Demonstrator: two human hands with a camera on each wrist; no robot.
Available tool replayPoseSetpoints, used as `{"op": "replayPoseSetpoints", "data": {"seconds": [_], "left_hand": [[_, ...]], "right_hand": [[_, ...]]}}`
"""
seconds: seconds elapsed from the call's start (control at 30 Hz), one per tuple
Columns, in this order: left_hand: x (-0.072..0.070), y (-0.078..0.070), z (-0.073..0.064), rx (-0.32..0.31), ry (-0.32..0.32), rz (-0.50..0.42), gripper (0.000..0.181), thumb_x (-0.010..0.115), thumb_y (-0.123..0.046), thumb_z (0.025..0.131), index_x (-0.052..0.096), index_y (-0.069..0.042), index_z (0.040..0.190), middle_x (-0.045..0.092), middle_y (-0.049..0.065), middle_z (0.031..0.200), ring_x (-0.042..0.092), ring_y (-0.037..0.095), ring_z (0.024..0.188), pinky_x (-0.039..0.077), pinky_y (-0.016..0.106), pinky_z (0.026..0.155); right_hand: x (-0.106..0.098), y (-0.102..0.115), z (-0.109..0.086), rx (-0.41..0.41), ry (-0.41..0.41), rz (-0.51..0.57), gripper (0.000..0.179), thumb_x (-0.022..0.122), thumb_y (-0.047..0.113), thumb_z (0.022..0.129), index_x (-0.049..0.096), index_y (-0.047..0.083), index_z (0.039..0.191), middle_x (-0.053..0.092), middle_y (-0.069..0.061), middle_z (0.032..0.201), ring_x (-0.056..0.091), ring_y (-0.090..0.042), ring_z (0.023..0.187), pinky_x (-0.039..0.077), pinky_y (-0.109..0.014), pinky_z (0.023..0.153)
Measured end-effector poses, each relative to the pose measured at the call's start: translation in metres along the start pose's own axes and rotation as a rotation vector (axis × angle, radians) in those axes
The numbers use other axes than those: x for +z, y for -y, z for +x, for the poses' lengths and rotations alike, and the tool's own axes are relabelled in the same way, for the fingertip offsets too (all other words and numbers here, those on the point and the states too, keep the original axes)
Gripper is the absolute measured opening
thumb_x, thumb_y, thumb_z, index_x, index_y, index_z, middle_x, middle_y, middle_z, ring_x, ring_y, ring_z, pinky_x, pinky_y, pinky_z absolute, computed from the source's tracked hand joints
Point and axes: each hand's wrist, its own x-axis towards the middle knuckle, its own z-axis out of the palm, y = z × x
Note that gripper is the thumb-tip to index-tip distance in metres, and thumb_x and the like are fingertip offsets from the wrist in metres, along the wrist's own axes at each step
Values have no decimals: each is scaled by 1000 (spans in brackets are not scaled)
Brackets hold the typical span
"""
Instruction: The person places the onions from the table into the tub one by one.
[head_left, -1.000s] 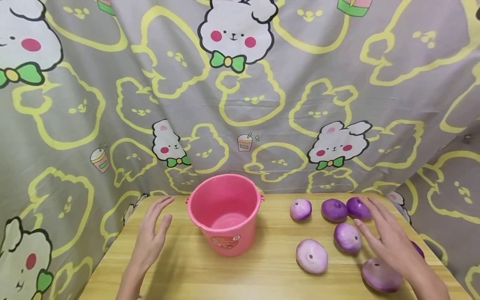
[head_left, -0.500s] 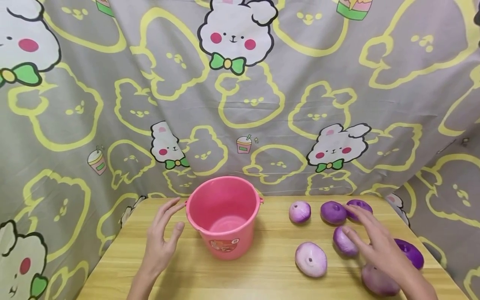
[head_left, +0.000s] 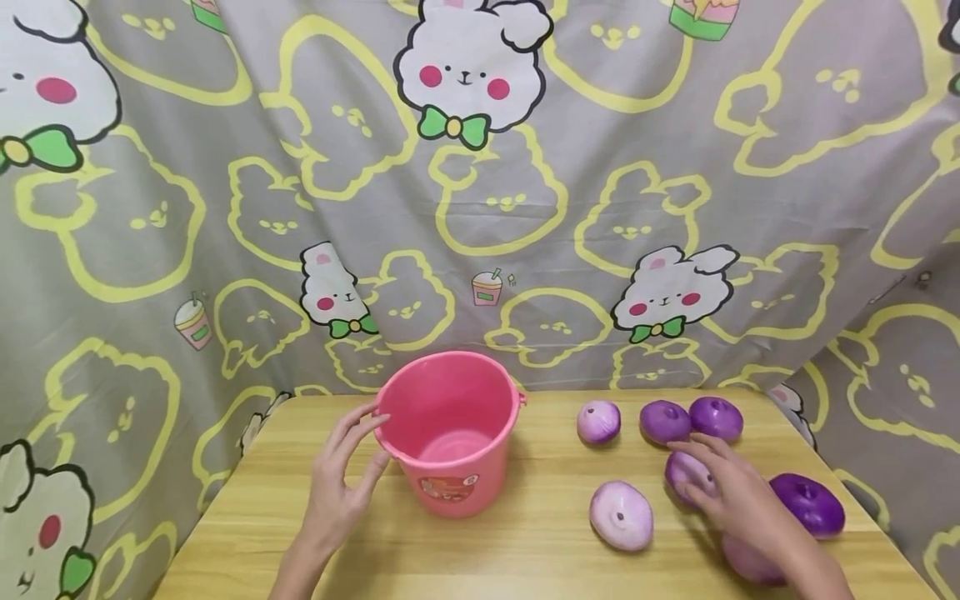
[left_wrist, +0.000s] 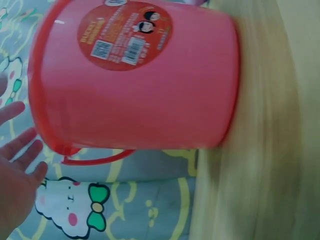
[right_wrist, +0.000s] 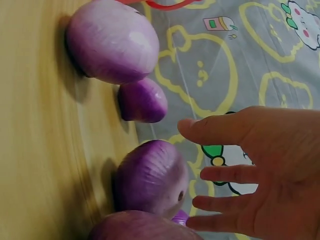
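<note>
A pink plastic bucket (head_left: 483, 475) stands upright on the table with its inside bare. My left hand (head_left: 337, 500) is at the bucket's left rim, thumb and fingers spread. In the left wrist view, the fingers of that hand (left_wrist: 17, 170) lie beside the rim of the bucket (left_wrist: 145, 105). Over to the right, my right hand (head_left: 742, 500) hovers above a purple onion (head_left: 681, 477), fingers spread and partly covering it. The right wrist view has this hand (right_wrist: 280, 175) holding nothing, near an onion (right_wrist: 150, 177) with a dark spot.
Several more purple onions lie on the table's right side: a pale one (head_left: 622, 517) in front, a small one (head_left: 598, 422), two at the back (head_left: 665, 422), a dark one (head_left: 808, 504) and one partly hidden under my right forearm. A patterned curtain (head_left: 525, 192) encloses the table (head_left: 540, 567).
My left hand has moved right to the bucket's rim. My right hand has shifted left and nearer, from over the back onions to above the middle onion. The bucket and onions stay put.
</note>
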Motion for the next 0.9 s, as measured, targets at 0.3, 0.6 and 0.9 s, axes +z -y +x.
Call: {"op": "replayPoseSetpoints", "data": {"seconds": [0.3,0.6,0.9], "left_hand": [[8,6,-6,41,-36,20,42,85,-21,85,72,-10,123,61,23,132,55,42,125,41,25,112],[15,-13,4,174,-120,-87,31,86,-22,85,76,-2,108,66,26,118,64,37,115,47,32,108],[14,-19,8,267,-151,-140,28,87,-12,82,78,2,104,69,19,104,68,32,108,54,27,99]], "right_hand": [[7,1,-3,47,40,-3,56,88,12,78,65,5,129,54,-34,131,57,-61,109,45,-78,82],[8,0,0,77,93,-26,54,86,10,80,66,2,129,53,-37,131,57,-58,111,48,-75,85],[15,-2,-4,91,90,-11,55,87,8,78,66,4,129,53,-35,129,59,-57,107,49,-75,83]]}}
